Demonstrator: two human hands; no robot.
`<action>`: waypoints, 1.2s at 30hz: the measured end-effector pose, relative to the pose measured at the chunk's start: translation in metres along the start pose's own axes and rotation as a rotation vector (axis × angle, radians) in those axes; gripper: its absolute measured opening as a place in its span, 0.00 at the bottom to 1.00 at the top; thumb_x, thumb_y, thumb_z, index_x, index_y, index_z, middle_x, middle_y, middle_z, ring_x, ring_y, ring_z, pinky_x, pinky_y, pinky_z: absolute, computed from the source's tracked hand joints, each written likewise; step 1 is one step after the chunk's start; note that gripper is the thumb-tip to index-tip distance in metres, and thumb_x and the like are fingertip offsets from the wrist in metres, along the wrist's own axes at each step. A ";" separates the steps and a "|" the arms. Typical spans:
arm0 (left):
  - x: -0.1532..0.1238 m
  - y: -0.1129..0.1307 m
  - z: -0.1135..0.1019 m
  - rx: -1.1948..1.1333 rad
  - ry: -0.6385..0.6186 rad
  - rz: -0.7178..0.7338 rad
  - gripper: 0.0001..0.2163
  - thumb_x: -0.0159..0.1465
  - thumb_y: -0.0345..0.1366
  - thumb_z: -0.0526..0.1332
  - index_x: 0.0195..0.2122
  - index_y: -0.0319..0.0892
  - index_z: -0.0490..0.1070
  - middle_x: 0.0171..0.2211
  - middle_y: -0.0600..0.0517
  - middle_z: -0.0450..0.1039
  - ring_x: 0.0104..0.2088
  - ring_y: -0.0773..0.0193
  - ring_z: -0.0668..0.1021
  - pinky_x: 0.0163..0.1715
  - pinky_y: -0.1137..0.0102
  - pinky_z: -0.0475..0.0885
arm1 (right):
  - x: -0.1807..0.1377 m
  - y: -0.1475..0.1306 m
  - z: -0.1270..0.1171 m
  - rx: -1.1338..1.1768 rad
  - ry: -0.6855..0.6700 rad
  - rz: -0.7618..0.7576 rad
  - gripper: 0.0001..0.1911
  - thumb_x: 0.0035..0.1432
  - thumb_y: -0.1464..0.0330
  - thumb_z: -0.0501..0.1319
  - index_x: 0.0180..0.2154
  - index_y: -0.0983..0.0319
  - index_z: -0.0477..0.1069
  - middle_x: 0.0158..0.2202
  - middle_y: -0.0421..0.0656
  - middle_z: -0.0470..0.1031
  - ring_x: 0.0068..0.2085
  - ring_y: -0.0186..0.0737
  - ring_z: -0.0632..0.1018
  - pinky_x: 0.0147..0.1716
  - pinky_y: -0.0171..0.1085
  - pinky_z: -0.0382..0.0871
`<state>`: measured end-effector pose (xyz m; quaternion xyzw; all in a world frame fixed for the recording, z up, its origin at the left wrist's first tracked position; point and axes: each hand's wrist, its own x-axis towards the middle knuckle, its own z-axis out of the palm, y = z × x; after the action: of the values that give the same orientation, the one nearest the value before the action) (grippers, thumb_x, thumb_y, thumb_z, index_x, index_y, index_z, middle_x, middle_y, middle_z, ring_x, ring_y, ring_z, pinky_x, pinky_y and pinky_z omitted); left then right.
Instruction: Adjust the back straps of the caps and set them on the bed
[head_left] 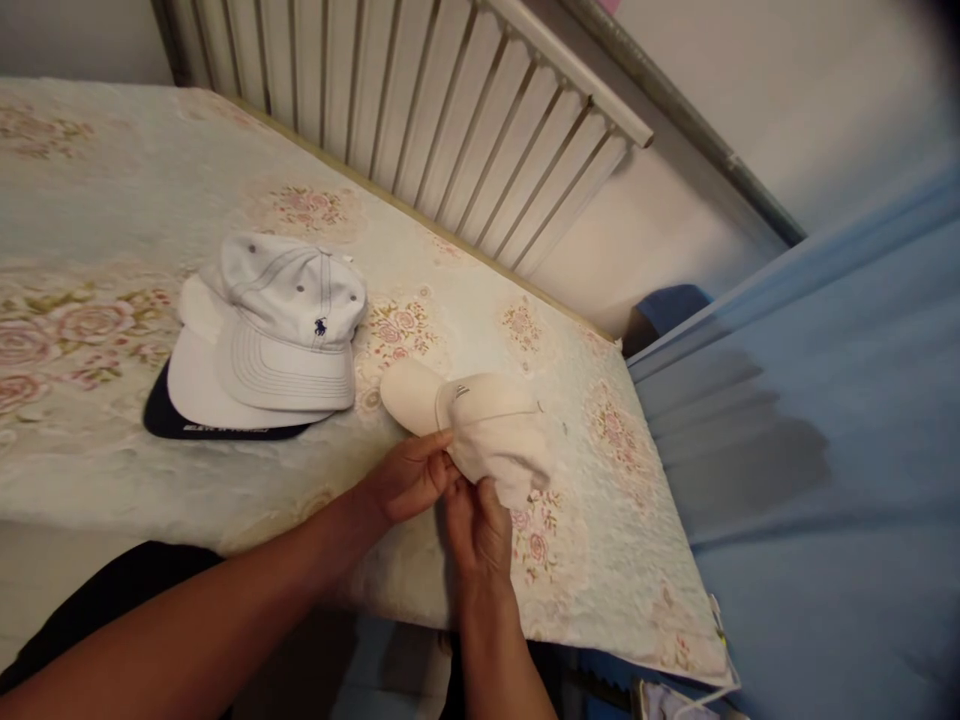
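Note:
A cream baseball cap (495, 425) is held over the flowered bed cover, its brim pointing left and a small dark mark on its front. My left hand (415, 475) pinches the cap's near edge close to the brim. Beside it, my right hand (480, 525) grips the same edge a little further right, fingers partly hidden under the cap. To the left lies a stack of caps: a pale grey-white cap (296, 300) with a dark horse-rider logo on top, a white brim (196, 375) beneath it, and a dark brim (169, 415) with white lettering lowest.
The flowered bed cover (480, 310) spreads under everything. A slatted metal bed rail (390, 110) runs along the far side. Blue curtains (810, 420) hang at the right, with a dark blue item (667, 310) near the far corner. A white cable (705, 697) hangs at the lower right.

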<state>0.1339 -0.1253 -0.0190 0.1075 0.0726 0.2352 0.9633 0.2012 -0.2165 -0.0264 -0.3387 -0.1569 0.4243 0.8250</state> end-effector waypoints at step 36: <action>-0.013 0.032 0.006 -0.060 0.141 -0.008 0.22 0.60 0.47 0.60 0.50 0.37 0.73 0.38 0.44 0.81 0.44 0.47 0.79 0.49 0.56 0.70 | 0.018 -0.028 -0.034 0.073 0.223 -0.046 0.20 0.58 0.66 0.60 0.53 0.62 0.71 0.51 0.47 0.78 0.59 0.41 0.72 0.65 0.50 0.54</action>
<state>0.1096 -0.1051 -0.0042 0.0615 0.1338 0.2404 0.9594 0.2471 -0.2275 -0.0321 -0.3499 -0.0565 0.3706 0.8585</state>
